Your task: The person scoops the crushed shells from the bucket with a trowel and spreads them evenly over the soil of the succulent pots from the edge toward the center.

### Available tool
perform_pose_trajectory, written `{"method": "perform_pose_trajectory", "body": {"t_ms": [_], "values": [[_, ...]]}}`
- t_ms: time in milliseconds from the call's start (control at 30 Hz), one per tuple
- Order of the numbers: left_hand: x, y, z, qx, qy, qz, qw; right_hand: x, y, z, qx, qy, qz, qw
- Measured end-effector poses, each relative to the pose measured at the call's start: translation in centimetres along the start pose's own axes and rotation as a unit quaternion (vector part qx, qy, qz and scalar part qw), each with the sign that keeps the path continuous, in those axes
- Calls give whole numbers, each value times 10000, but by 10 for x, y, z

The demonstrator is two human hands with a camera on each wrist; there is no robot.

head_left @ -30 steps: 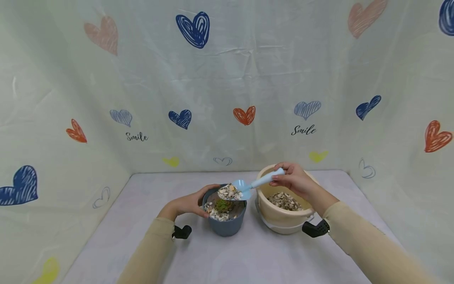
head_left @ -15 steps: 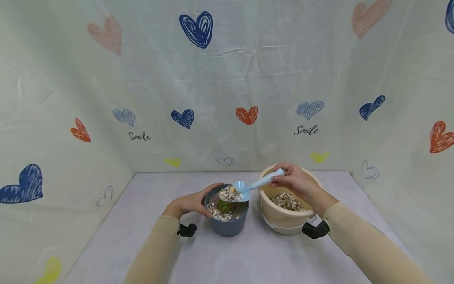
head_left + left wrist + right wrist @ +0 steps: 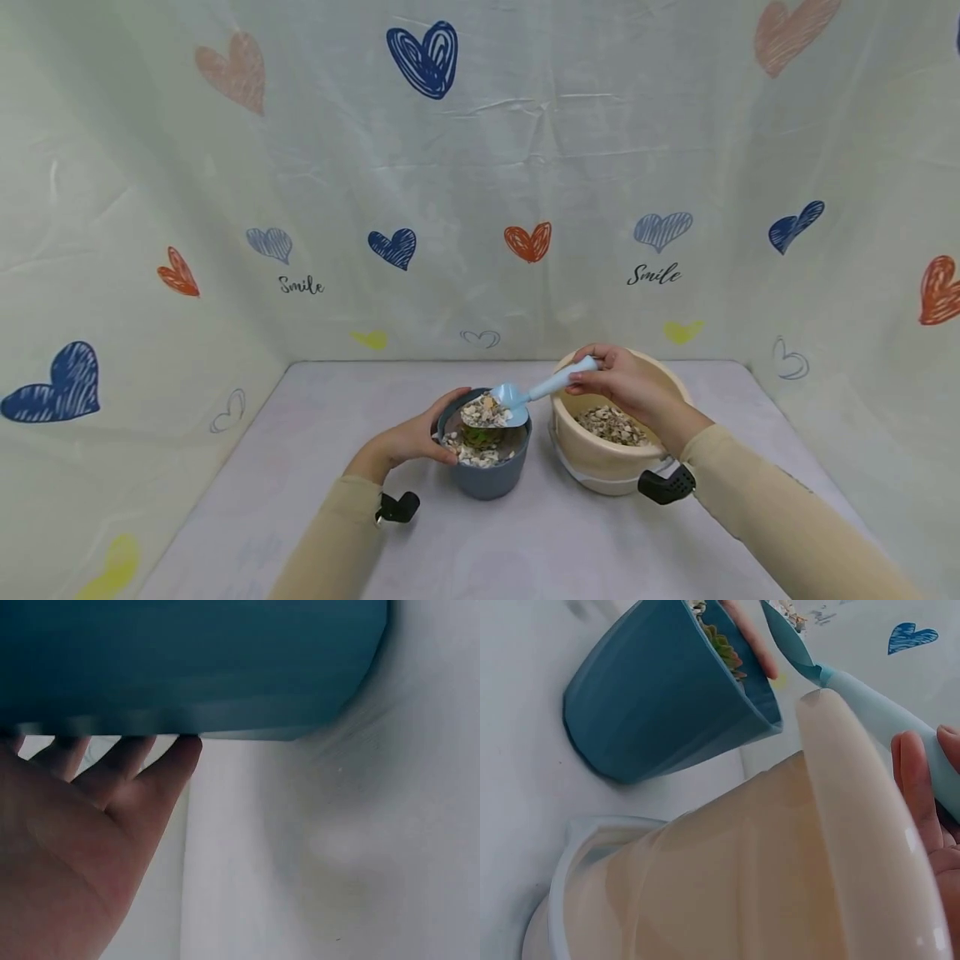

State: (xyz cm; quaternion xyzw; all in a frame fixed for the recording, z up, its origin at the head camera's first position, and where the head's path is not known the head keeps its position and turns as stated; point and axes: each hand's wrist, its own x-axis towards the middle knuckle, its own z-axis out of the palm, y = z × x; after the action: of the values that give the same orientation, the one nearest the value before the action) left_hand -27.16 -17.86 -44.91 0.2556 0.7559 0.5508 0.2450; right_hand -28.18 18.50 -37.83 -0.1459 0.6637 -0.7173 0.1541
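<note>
A smooth, matt blue plastic pot is seen at nine o'clock of a glossy cream plastic bucket, with rough pebbles carried on a smooth pale-blue plastic scoop before creased cloth.

Two pots: blue pot, cream pot; one scoop; two hands.

The word "Smile" is printed in black script on the backdrop cloth, on the left, under a pale blue heart. The same word "Smile" stands again on the right, also under a pale blue heart. No other text can be read.
</note>
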Motion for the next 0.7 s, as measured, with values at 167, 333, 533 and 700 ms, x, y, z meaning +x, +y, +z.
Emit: {"method": "perform_pose_trajectory", "body": {"t_ms": [167,333,533,700], "values": [[-2,1,7,-5,259,1,9997,1,-1,4,-170,48,23,9998],[-5,1,14,26,510,-12,9987,2,-2,10,-232,93,-13,9997],[-7,2,23,-62,789,-58,9968,1,-3,17,-416,123,-16,9991],[-8,4,29,-106,1006,-161,9947,4,-4,22,-393,154,-47,9991]]}}
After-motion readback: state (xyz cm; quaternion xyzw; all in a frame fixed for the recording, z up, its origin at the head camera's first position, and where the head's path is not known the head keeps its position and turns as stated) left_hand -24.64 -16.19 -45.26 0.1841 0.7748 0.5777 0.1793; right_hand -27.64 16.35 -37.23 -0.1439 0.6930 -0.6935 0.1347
